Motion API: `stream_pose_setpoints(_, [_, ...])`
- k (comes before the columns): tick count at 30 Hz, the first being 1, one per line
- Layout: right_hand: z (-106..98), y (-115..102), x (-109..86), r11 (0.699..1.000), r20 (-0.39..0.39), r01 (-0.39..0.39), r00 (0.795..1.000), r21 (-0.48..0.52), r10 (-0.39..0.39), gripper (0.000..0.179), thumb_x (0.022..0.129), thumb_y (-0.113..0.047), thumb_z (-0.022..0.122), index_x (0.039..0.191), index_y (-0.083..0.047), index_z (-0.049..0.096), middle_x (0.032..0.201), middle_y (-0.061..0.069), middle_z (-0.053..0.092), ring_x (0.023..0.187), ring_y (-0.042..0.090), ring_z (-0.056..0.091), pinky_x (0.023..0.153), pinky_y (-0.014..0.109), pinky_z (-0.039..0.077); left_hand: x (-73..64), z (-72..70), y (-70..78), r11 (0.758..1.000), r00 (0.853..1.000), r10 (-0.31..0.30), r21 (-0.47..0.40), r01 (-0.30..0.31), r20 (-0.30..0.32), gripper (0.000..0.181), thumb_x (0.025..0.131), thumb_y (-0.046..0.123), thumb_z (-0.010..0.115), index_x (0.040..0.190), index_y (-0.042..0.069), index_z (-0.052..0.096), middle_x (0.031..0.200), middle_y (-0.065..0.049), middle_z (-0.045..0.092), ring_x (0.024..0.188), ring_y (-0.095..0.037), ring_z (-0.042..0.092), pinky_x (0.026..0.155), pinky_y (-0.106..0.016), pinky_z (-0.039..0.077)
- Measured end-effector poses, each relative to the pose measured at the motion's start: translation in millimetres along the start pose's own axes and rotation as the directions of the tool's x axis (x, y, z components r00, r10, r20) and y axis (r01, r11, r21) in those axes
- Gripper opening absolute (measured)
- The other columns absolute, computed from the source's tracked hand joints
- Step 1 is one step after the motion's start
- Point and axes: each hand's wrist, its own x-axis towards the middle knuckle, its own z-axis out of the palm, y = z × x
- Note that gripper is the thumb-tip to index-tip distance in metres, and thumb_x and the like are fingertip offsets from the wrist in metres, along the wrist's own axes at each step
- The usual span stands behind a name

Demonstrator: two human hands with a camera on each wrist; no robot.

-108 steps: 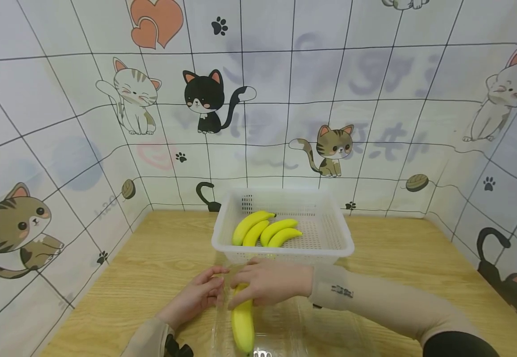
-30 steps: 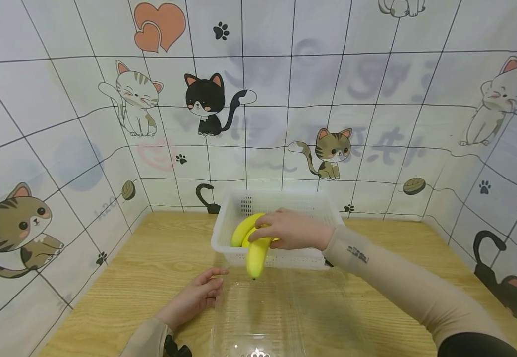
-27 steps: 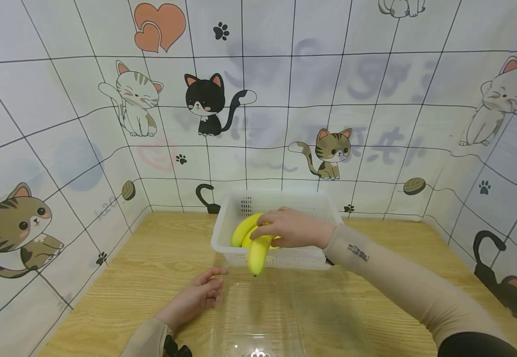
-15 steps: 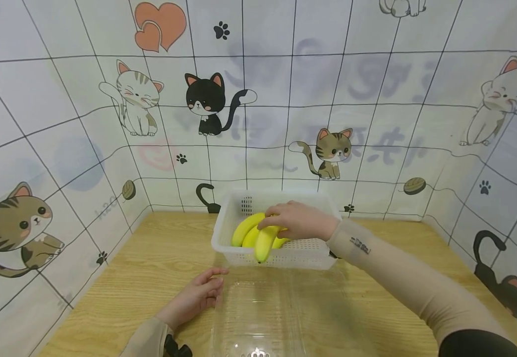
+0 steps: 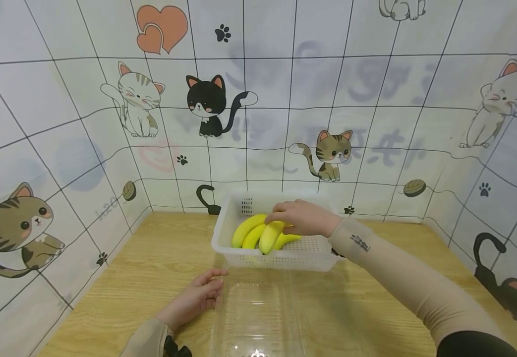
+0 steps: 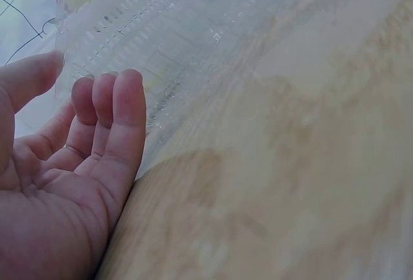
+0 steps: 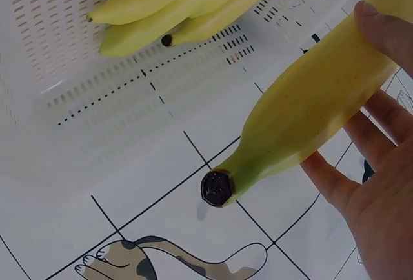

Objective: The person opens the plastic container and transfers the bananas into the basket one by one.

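Note:
My right hand (image 5: 305,217) grips a yellow banana (image 5: 272,237) over the white perforated basket (image 5: 280,259). In the right wrist view the thumb and fingers of that hand hold the banana (image 7: 316,93) from opposite sides, its dark stem end pointing away from the palm. Several other bananas (image 5: 247,233) lie in the basket's left part, partly hidden by the held one. My left hand (image 5: 196,296) rests on the table, fingers loosely bent, fingertips right at the left edge of a clear plastic clamshell box (image 5: 258,317). The left wrist view shows that hand (image 6: 77,164) palm up beside the clear plastic.
The clamshell lies spread on the wooden table (image 5: 120,307) in front of the basket. Behind the table rises a wall covering (image 5: 267,124) with a cat print. A black strap piece (image 5: 177,347) sits at the left wrist.
My right hand has lifted the banana out of the clamshell and carried it up and back over the basket, lowering toward the other bananas. The left hand has hardly moved.

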Motion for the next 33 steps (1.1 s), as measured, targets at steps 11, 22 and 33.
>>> stream_pose_setpoints(11, [4, 10, -3.5, 0.999, -0.005, -0.031, 0.999, 0.03, 0.031, 0.049, 0.085, -0.014, 0.076, 0.129, -0.029, 0.06, 0.119, -0.003, 0.06, 0.108, 0.016, 0.056, 0.086, 0.039, 0.047, -1.6, 3.4, 1.3, 1.0, 0.999, -0.018, 0.019, 0.019, -0.042, 0.048, 0.102, 0.02, 0.05, 0.14, -0.004, 0.032, 0.09, 0.001, 0.048, 0.077, -0.014, 0.053, 0.073, -0.03, 0.049])
stream_pose_setpoints(22, [11, 20, -6.3, 0.998, 0.001, -0.051, 0.999, 0.047, 0.051, 0.045, 0.086, -0.014, 0.075, 0.128, -0.024, 0.061, 0.12, 0.0, 0.061, 0.107, 0.019, 0.058, 0.086, 0.041, 0.049, -0.5, 3.2, 2.1, 1.0, 0.999, -0.019, 0.012, 0.019, -0.03, 0.051, 0.103, 0.019, 0.048, 0.142, -0.006, 0.027, 0.09, 0.0, 0.049, 0.076, -0.013, 0.053, 0.072, -0.029, 0.05])
stream_pose_setpoints(33, [18, 29, -11.4, 0.991, 0.029, -0.119, 0.993, 0.053, 0.117, 0.048, 0.084, -0.015, 0.077, 0.128, -0.024, 0.061, 0.12, -0.001, 0.061, 0.106, 0.019, 0.059, 0.085, 0.042, 0.05, -0.3, 2.1, 1.8, 1.0, 1.0, -0.019, 0.007, 0.019, -0.021, 0.049, 0.103, 0.019, 0.048, 0.141, -0.005, 0.028, 0.091, 0.001, 0.048, 0.077, -0.013, 0.052, 0.072, -0.029, 0.049])
